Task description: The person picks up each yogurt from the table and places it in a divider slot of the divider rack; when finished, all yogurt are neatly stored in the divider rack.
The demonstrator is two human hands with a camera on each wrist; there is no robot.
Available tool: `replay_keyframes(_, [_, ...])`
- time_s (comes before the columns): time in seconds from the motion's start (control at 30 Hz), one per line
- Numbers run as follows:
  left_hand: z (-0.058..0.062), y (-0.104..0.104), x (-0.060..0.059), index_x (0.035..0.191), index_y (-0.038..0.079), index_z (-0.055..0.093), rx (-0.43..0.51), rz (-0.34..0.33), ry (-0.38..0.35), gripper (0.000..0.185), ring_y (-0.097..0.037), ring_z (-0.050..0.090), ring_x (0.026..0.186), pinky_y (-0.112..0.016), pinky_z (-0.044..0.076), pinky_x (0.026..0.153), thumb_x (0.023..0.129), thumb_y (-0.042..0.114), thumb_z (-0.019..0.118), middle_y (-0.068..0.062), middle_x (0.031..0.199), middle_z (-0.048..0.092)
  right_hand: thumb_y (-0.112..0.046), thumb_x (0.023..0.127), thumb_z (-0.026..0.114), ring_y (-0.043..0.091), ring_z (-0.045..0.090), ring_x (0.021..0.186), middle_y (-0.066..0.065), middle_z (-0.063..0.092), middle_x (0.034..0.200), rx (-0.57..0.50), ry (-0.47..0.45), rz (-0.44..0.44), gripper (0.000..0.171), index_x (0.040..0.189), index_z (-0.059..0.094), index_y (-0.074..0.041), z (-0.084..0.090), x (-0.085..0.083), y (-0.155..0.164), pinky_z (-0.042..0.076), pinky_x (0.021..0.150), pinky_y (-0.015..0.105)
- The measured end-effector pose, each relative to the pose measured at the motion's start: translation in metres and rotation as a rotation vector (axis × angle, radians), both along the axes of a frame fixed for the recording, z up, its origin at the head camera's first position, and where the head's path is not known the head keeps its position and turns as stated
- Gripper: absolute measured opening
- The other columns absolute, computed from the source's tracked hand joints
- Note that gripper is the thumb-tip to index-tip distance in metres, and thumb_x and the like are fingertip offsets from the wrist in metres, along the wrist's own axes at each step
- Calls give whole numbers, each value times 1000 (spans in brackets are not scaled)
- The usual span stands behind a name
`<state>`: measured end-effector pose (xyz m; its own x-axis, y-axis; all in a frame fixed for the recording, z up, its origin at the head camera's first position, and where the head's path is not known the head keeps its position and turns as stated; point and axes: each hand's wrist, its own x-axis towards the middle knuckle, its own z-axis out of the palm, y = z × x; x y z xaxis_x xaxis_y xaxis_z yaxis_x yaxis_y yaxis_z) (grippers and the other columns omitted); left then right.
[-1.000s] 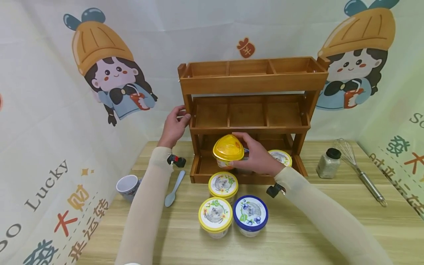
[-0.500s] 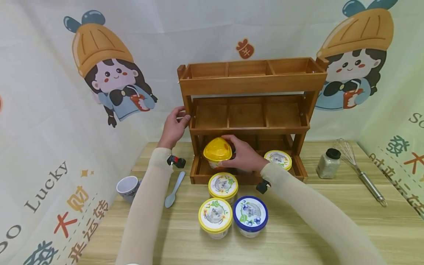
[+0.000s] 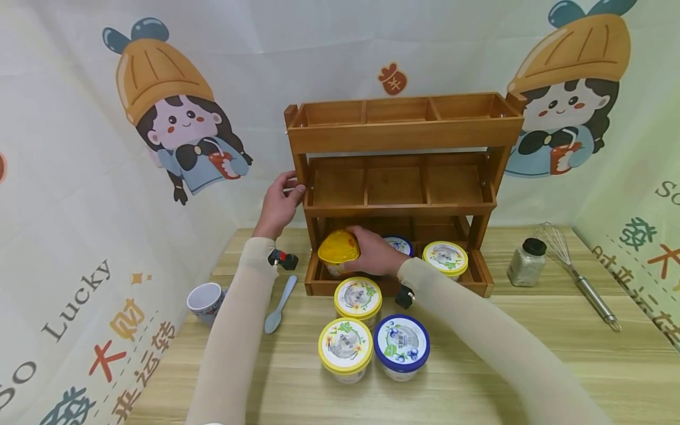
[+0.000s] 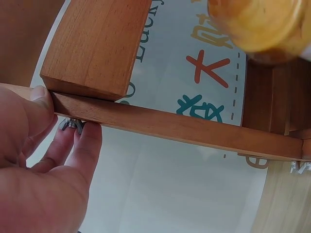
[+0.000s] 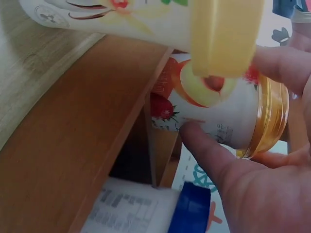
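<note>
My right hand [image 3: 374,255] curls round the yellow-lidded fruit cup [image 3: 337,250] in the left bottom compartment of the wooden rack [image 3: 404,139], beside a blue-lidded tub [image 3: 399,244], while my left hand [image 3: 278,203] grips the rack's left post.

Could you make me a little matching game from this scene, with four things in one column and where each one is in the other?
Things:
1. orange-lidded cup
2. whisk
3. blue spoon
4. left hand

Places:
A. lying on the table at the far right
B. gripping the left post of the wooden rack
C. held by the right hand at the rack's bottom shelf, left end
D. lying on the table left of the rack, beside a small cup

Pairs: 1-C, 2-A, 3-D, 4-B
</note>
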<state>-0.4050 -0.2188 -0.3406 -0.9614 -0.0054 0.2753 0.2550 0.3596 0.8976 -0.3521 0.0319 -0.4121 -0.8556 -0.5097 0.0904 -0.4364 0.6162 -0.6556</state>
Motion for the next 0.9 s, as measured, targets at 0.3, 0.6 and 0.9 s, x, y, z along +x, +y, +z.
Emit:
replay_keyframes(0.3, [1,2,-1,158,14,45,-1,-1,-7,49,-33,60,129,-47,54,112,112,24,55,-18,146,55,-35,92,83,35,54,141,19,48,159,61,-60,-13,94,162,30,-3,-1,-2,-7,41,124,50])
replay_keyframes(0.6, [2,0,-2,158,13,46,-3,6,3,48,-33,60,129,-47,54,113,112,23,55,-19,145,55,-36,92,82,36,53,142,20,48,160,61,-50,-5,96,164,27,-2,2,-3,-7,41,124,50])
replay_keyframes(0.9, [0,-1,-1,159,15,44,3,-2,-12,49,-32,60,130,-46,53,114,112,25,53,-18,146,54,-38,95,79,36,45,151,18,41,166,-35,-105,-31,95,167,25,-6,9,10,12,40,124,52])
